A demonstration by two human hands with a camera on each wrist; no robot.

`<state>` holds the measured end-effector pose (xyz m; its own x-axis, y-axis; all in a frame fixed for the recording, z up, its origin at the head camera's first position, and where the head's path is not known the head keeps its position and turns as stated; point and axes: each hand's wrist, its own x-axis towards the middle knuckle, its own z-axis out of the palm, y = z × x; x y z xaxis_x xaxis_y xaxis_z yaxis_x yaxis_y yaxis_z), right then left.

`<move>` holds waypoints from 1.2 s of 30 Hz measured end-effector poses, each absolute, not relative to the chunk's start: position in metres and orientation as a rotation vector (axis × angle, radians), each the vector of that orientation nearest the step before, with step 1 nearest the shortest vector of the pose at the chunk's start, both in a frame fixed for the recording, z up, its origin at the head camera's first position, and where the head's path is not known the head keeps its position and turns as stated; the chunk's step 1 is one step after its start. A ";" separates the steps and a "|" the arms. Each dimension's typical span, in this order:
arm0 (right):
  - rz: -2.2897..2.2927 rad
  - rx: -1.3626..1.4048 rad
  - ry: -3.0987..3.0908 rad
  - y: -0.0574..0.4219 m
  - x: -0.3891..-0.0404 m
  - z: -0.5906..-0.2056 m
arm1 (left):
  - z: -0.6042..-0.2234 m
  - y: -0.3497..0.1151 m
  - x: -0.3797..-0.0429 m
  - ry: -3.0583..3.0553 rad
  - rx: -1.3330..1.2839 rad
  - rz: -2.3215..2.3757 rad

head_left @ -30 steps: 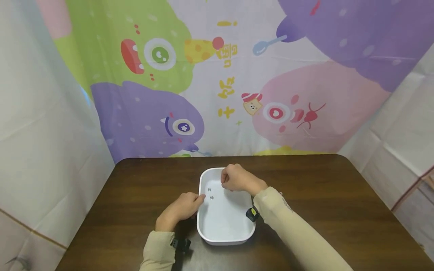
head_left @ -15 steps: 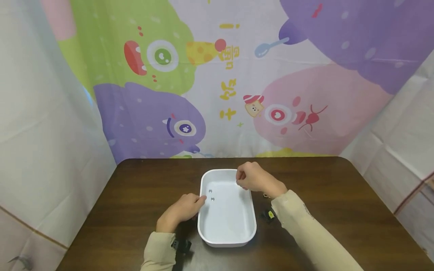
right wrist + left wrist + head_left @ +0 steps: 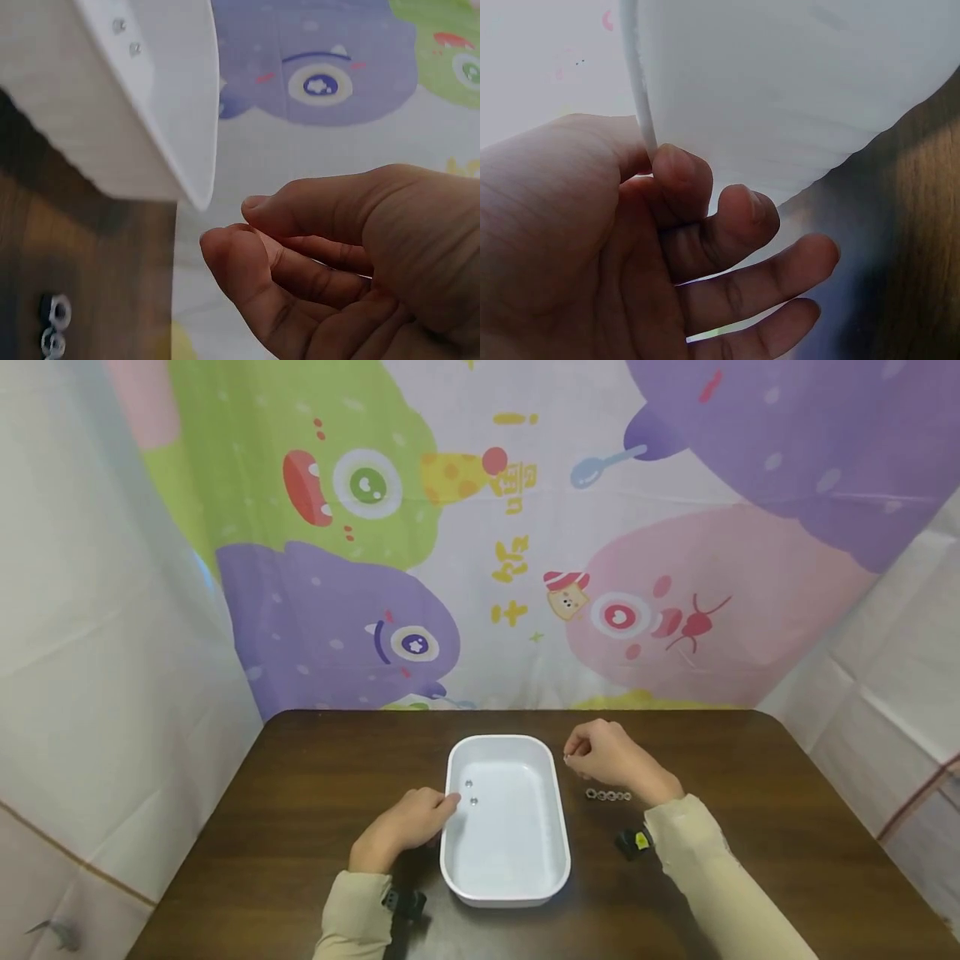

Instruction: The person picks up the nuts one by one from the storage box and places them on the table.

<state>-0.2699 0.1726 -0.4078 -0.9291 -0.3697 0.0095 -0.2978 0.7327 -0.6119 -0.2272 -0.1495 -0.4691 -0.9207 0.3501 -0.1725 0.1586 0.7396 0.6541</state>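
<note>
Tray rim gripped by the left hand: thumb hooked over the edge, index and middle fingers curled against the outer wall, the other two held looser beneath. Right hand held just beyond the tray's right side, clear of it, fingers curled, thumb tip brought close to index tip. A tiny pale glint is seen at those tips from the head; whether anything is pinched there cannot be told from the wrist.

White tray set on the brown wooden counter, long side running away from the wearer. Two small metal pieces noted on its floor by the left wall, near the left thumb. Row of small metal rings laid on the counter to the tray's right, beside the right wrist.

Writing: yellow characters printed sideways on the cartoon backdrop; 干饭 made out, next character unclear, then an exclamation mark. Yellow-green patch borne by the right wrist camera; no lettering legible.
</note>
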 end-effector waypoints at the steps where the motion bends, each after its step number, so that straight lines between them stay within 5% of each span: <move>1: -0.970 -0.536 2.817 0.176 -0.269 -0.409 | -0.469 -0.150 -0.227 2.659 0.398 0.960; 36: -1.069 -0.402 2.852 0.226 -0.261 -0.436 | -0.468 -0.151 -0.226 2.666 0.397 0.936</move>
